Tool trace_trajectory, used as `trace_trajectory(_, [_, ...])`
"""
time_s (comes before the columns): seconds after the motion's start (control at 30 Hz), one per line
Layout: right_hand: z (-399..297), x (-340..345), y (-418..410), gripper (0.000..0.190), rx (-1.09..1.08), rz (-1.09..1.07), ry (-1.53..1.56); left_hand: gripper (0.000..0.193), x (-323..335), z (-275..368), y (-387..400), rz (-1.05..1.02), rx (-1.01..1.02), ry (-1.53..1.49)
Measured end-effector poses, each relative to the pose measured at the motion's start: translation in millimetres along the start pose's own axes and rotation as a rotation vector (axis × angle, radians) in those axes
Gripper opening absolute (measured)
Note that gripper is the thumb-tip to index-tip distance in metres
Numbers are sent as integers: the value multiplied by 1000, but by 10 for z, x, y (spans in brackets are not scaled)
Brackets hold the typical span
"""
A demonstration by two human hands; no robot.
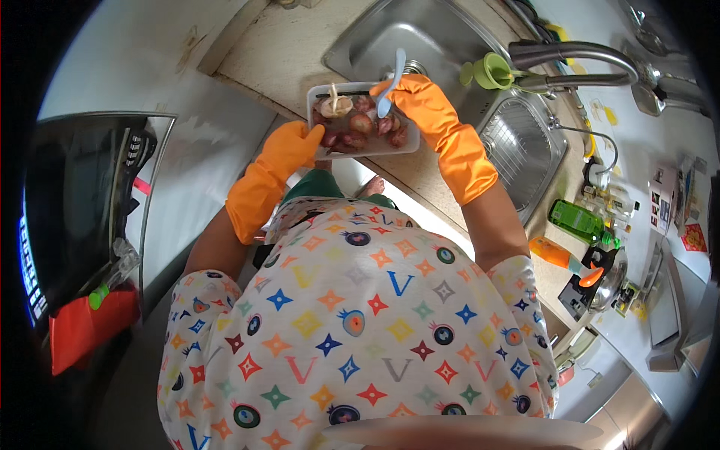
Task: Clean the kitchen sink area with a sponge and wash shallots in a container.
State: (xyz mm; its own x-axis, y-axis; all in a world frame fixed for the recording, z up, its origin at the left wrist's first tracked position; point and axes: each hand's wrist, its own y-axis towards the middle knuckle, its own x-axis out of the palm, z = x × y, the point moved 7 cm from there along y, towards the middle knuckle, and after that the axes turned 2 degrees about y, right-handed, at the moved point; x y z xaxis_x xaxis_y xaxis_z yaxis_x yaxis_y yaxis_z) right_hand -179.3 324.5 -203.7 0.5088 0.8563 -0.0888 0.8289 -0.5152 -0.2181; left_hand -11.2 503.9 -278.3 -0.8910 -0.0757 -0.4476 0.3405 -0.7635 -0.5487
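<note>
My left hand (291,145), in an orange rubber glove, grips the left end of a translucent plastic container (413,143). Several reddish shallots (360,124) lie inside, with a pale garlic bulb (336,106) at the far left corner. A thin dark strip (354,94) runs along the container's far side; what it is stays unclear. My right hand (419,101), gloved alike, is at the far right corner of the container. It holds a slim light blue plastic utensil (400,64), whose lower end hangs over the shallots. Whether these fingers also grip the rim is hidden.
Beyond the container is a stainless steel sink (388,34) with a drainboard (520,146). A green plastic dipper (492,71) hangs near the faucet (585,53). On the right counter are a green bottle (576,219) and an orange bottle (554,253). A dark-fronted appliance (79,208) stands left.
</note>
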Motion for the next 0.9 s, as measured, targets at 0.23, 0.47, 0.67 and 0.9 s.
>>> trace_trajectory(0.23, [-82,-166,-38,20,168,26,68,61,-449,95,-225,94,-145,-85])
trace_trajectory(0.47, [-32,-299,-79,21,36,95,-456,57,-649,284,-245,330,-27,-128])
trace_trajectory(0.67, [-12,-378,-232,21,32,119,-538,40,-513,466,-166,438,189,130])
trace_trajectory(0.9, [56,-483,-414,19,59,175,-603,42,-425,631,1,535,473,322])
